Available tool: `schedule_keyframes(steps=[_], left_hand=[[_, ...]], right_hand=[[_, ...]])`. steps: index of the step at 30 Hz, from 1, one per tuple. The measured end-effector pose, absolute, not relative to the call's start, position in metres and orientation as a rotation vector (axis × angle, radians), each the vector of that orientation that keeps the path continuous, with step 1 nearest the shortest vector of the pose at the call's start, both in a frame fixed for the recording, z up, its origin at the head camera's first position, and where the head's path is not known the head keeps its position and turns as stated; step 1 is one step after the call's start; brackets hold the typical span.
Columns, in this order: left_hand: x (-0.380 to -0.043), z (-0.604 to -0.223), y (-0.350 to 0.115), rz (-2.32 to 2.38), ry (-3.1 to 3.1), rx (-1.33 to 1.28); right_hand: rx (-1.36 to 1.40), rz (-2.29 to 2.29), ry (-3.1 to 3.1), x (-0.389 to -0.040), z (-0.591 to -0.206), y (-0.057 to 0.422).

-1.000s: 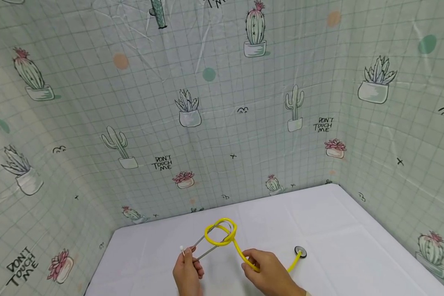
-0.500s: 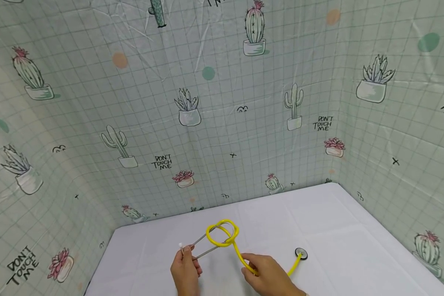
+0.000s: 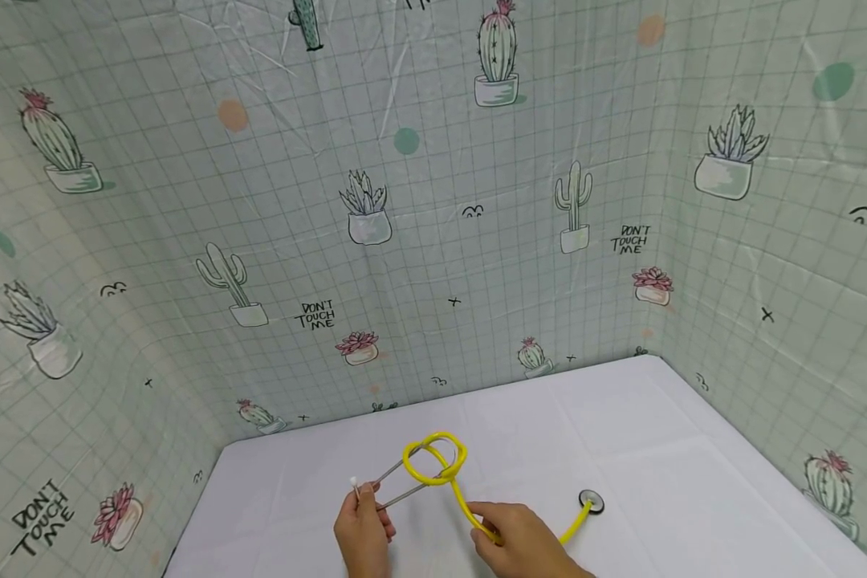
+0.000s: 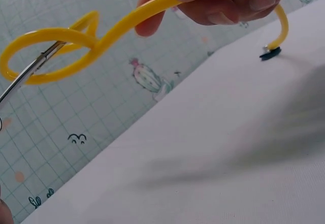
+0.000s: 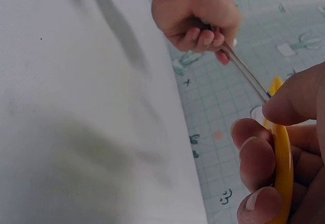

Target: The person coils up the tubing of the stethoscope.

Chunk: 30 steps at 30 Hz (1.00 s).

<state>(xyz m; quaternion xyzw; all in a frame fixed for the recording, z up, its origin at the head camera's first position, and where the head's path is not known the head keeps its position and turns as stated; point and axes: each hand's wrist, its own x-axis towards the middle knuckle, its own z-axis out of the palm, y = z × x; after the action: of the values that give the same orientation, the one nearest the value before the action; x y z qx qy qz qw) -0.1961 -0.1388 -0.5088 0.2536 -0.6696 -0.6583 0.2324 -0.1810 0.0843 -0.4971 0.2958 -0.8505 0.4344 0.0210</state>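
A stethoscope with yellow tubing [image 3: 461,499] is held up over the white table by both hands. My left hand [image 3: 362,530] grips its metal ear tubes [image 3: 403,497] near the white ear tip [image 3: 354,482]. The tubing forms a loop [image 4: 48,76] around the far end of the ear tubes. Beyond that loop, my right hand [image 3: 522,539] pinches the tubing between thumb and fingers, also seen close up in the right wrist view. To the right of this hand, the round chest piece [image 3: 591,502] is on the tube's end; whether it touches the table I cannot tell.
The table [image 3: 665,433] is covered in white cloth. Behind it and on both sides hangs a grid-patterned curtain [image 3: 441,265] printed with cacti. Shadows [image 4: 203,168] of the hands fall on the cloth.
My right hand and the tubing have dropped slightly. The chest piece has shifted a little right and nearer. My left hand has barely moved and both grips are unchanged.
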Motion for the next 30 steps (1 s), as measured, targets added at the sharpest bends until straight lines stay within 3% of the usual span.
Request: schedule_keyframes(steps=[10, 30], left_hand=[[-0.1958, -0.5119, -0.1385, -1.751, -1.886, 0.689], [-0.1970, -0.5101, -0.1310, -1.535, -2.019, 0.606]], right_hand=[[0.902, 1.234, -2.709, -0.1785, -0.4947, 0.0793], [1.016, 0.689, -2.221, -0.1855, -0.4887, 0.0857]])
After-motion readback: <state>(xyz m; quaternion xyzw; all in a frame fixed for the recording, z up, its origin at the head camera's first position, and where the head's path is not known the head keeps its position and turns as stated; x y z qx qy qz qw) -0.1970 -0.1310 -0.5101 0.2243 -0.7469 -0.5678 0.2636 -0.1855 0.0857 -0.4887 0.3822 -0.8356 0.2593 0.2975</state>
